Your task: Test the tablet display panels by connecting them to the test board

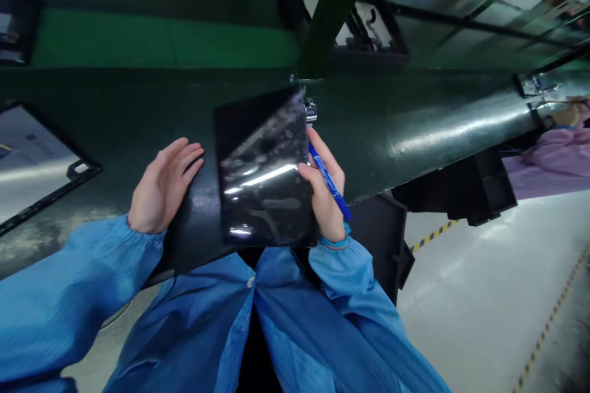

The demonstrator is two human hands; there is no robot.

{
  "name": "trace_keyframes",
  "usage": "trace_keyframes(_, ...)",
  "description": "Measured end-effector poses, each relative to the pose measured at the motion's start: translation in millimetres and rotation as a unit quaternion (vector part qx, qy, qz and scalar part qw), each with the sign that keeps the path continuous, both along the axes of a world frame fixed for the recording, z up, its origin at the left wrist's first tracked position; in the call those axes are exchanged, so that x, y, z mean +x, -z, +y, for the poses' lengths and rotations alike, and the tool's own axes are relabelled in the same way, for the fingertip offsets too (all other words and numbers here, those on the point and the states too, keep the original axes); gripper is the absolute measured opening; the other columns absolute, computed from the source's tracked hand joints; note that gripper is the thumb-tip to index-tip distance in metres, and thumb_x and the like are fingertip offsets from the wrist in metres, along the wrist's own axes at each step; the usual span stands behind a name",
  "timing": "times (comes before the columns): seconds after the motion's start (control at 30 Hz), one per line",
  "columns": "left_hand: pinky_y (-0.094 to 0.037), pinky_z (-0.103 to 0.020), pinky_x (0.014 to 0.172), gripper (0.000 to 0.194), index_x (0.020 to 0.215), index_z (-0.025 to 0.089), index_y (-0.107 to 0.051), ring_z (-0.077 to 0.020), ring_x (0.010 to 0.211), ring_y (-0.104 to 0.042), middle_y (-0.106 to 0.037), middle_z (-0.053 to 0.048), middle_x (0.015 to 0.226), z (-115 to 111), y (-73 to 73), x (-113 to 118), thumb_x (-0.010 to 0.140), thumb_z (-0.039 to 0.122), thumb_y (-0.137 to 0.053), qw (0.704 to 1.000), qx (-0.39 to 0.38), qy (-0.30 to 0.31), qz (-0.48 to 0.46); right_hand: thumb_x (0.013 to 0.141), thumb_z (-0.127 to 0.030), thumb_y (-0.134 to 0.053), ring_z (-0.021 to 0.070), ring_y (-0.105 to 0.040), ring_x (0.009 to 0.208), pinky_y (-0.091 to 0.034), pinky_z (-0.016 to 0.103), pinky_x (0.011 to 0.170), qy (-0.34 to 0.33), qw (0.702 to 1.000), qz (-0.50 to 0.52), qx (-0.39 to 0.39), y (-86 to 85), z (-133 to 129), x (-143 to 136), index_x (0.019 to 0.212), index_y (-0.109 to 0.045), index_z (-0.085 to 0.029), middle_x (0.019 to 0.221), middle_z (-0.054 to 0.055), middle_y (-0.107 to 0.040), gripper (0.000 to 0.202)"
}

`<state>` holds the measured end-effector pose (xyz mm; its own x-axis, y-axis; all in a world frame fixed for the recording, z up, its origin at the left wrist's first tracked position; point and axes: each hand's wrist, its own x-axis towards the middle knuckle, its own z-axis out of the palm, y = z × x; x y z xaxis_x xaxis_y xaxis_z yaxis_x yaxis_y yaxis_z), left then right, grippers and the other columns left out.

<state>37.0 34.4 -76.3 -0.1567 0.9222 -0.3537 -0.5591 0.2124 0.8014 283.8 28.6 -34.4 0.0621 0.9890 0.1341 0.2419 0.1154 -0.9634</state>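
Note:
A glossy black rectangular panel (267,178), like a tablet screen, is tilted up over the dark green bench in front of me. My right hand (326,187) grips its right edge between thumb and fingers. A blue marker pen (329,181) is tucked in that same hand, slanting down toward the wrist. Pale smudges and bright reflections show on the panel's face. To its left, my left hand (166,184) is apart from the panel, fingers stretched out, holding nothing. A small silver metal object (310,112) sits just beyond the panel's upper right corner.
On the left lies a black-framed tray with a pale sheet (34,163). A dark tray of parts (369,24) stands behind a green post (336,9). Black bins (378,233) adjoin the bench's front edge at right. A co-worker's pink sleeve (553,159) appears far right.

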Motion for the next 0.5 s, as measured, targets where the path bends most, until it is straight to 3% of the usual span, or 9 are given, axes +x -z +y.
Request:
trace_keyframes(0.07, -0.043, -0.04, 0.115, 0.051, 0.122, 0.008, -0.066, -0.0273, 0.131, -0.057, -0.074, -0.01, 0.119, -1.6, -3.7, 0.3, 0.1, 0.05, -0.045, 0.997, -0.06, 0.023, -0.045, 0.096, -0.036, -0.049, 0.0238, -0.044, 0.146, -0.034, 0.048, 0.126, -0.017, 0.999, 0.028, 0.012, 7.3, 6.0, -27.2, 0.15, -0.044, -0.024, 0.156, 0.0, -0.049, 0.055)
trace_keyframes(0.13, -0.047, -0.04, 0.111, 0.055, 0.136, 0.008, -0.058, -0.0267, 0.128, -0.06, -0.076, -0.007, 0.114, -3.5, -16.6, 1.8, 0.103, 0.049, -0.041, 0.994, -0.103, 0.026, -0.038, 0.098, -0.037, -0.047, 0.0229, -0.045, 0.146, -0.037, 0.046, 0.124, -0.048, 0.998, 0.034, 0.011, 11.6, 7.8, -48.6, 0.151, -0.041, -0.024, 0.156, 0.001, -0.049, 0.056)
trace_keyframes(0.23, -0.054, -0.034, 0.105, 0.052, 0.149, 0.013, -0.046, -0.0225, 0.117, -0.068, -0.08, -0.001, 0.1, -2.4, -34.8, 0.6, 0.105, 0.04, -0.038, 0.985, -0.171, -0.023, -0.016, 0.099, -0.046, -0.047, 0.0238, -0.057, 0.135, -0.053, 0.045, 0.11, -0.093, 0.995, 0.029, -0.016, 5.5, 6.7, -46.9, 0.151, -0.039, -0.027, 0.148, 0.003, -0.058, 0.056)
trace_keyframes(0.3, -0.058, -0.036, 0.099, 0.053, 0.151, 0.015, -0.045, -0.0238, 0.11, -0.072, -0.08, 0.0, 0.093, 2.0, -37.9, -5.3, 0.105, 0.04, -0.033, 0.969, -0.246, -0.024, -0.024, 0.1, -0.053, -0.042, 0.0238, -0.068, 0.119, -0.062, 0.042, 0.094, -0.082, 0.996, 0.022, -0.022, -10.7, 11.0, -15.6, 0.147, -0.043, -0.028, 0.135, 0.006, -0.067, 0.053)
trace_keyframes(0.4, -0.063, -0.043, 0.09, 0.055, 0.152, 0.021, -0.046, -0.0285, 0.102, -0.075, -0.08, 0.0, 0.092, 12.2, -28.1, -21.4, 0.103, 0.044, -0.035, 0.943, -0.332, 0.015, -0.019, 0.103, -0.057, -0.026, 0.0239, -0.074, 0.1, -0.063, 0.042, 0.083, 0.024, 0.997, -0.062, 0.026, -47.1, 41.9, 66.7, 0.135, -0.052, -0.025, 0.113, 0.009, -0.076, 0.052)
trace_keyframes(0.47, -0.065, -0.045, 0.084, 0.057, 0.153, 0.028, -0.045, -0.0304, 0.099, -0.075, -0.08, 0.001, 0.096, 18.2, -16.8, -33.0, 0.099, 0.045, -0.04, 0.933, -0.359, 0.029, -0.015, 0.104, -0.043, -0.025, 0.0239, -0.07, 0.112, -0.059, 0.044, 0.092, 0.148, 0.963, -0.201, 0.1, -66.3, 85.4, 128.4, 0.133, -0.053, -0.026, 0.123, 0.008, -0.072, 0.044)
trace_keyframes(0.5, -0.066, -0.046, 0.082, 0.059, 0.154, 0.032, -0.043, -0.0312, 0.099, -0.075, -0.08, 0.002, 0.099, 20.1, -11.4, -37.7, 0.097, 0.045, -0.044, 0.934, -0.355, 0.037, -0.025, 0.101, -0.033, -0.03, 0.0249, -0.066, 0.118, -0.055, 0.045, 0.098, 0.209, 0.921, -0.305, 0.12, -70.8, 113.2, 156.1, 0.129, -0.057, -0.023, 0.127, 0.01, -0.069, 0.04)
